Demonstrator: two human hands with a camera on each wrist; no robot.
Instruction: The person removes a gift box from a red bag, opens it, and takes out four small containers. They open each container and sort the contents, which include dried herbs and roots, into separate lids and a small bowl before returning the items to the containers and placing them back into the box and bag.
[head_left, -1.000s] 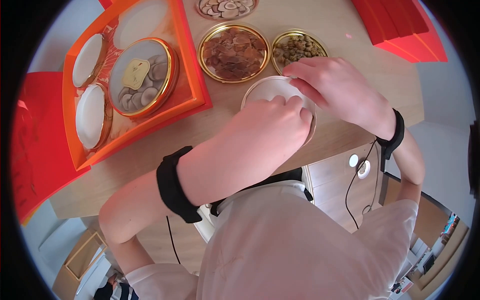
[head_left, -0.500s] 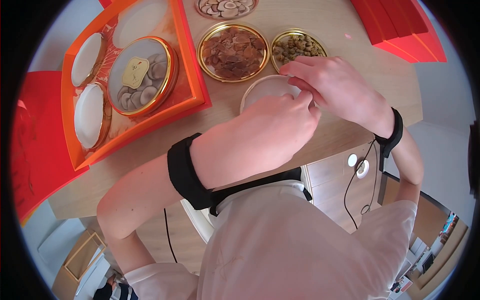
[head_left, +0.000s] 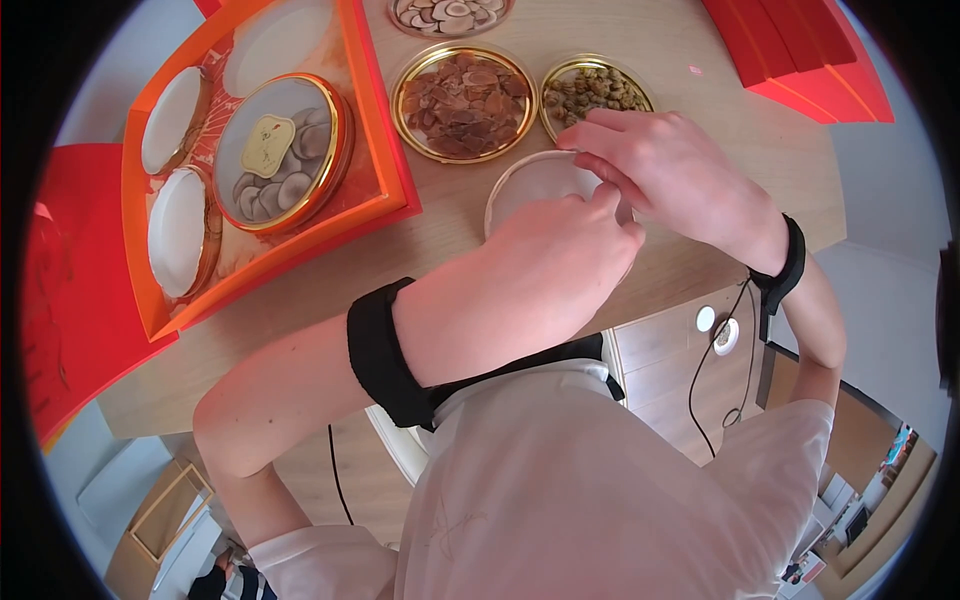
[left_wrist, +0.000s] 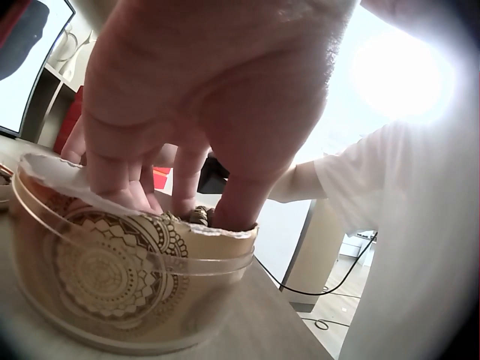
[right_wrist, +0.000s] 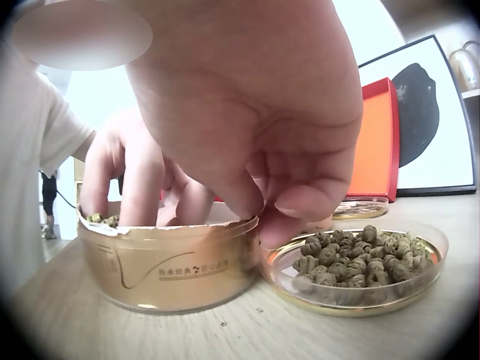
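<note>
A round golden container [head_left: 525, 180] with a white lining and ragged rim stands on the wooden table; the left wrist view shows a mandala print on its wall [left_wrist: 105, 274]. My left hand [head_left: 525, 270] reaches over it, fingers pointing down inside, spread around a few greenish rolled pieces [left_wrist: 201, 216]; its fingertips are hidden. With thumb and fingers, my right hand [head_left: 680, 170] pinches the far-right rim, as the right wrist view shows [right_wrist: 255, 105]. Right beside the container lies a clear gold-edged dish [right_wrist: 352, 304] of similar green pieces [right_wrist: 367, 259].
Reddish-brown flakes [head_left: 467, 100] fill another gold-edged dish, and pale slices [head_left: 455, 15] lie in one behind it. On the left, an orange box [head_left: 390, 200] holds a round lidded container [head_left: 285, 150] and two white-topped ones. A red box [head_left: 800, 50] stands at the back right.
My left hand has shifted right and toward my right hand, its fingers now deeper at the container's right side. My right hand has stayed almost still at the rim.
</note>
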